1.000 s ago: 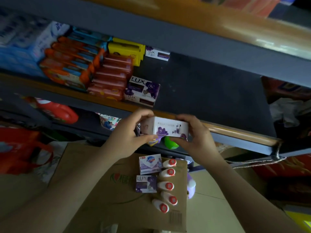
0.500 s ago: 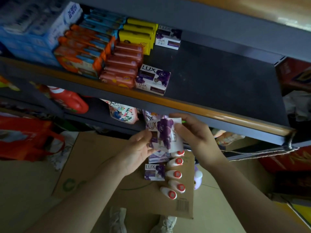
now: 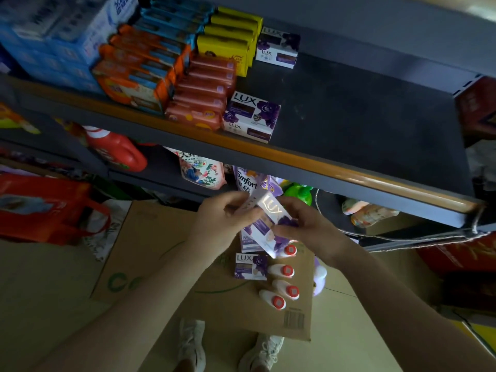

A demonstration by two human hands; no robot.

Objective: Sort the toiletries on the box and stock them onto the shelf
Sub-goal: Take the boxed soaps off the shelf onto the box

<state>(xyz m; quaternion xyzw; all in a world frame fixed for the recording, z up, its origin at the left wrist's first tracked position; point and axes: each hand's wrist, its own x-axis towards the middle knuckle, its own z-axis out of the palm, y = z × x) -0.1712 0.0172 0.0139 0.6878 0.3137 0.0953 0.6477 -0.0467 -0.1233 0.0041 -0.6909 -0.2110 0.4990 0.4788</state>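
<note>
Dim shelf (image 3: 349, 108) above cardboard box (image 3: 166, 253); left hand (image 3: 220, 226) and right hand (image 3: 308, 229) grasp, seemingly, one soap carton (image 3: 271, 210).

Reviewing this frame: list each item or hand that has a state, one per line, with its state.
Left hand: gripping the held Lux box's left side.
Right hand: gripping its right side.
Held Lux box: tilted, above the cardboard box.
Lux box on cardboard: lying flat, untouched.
Red-capped white bottles: lying on their sides in a row.
Front shelf Lux box: stocked, at the shelf edge.
Rear shelf Lux box: stocked, beside the yellow boxes.
</note>
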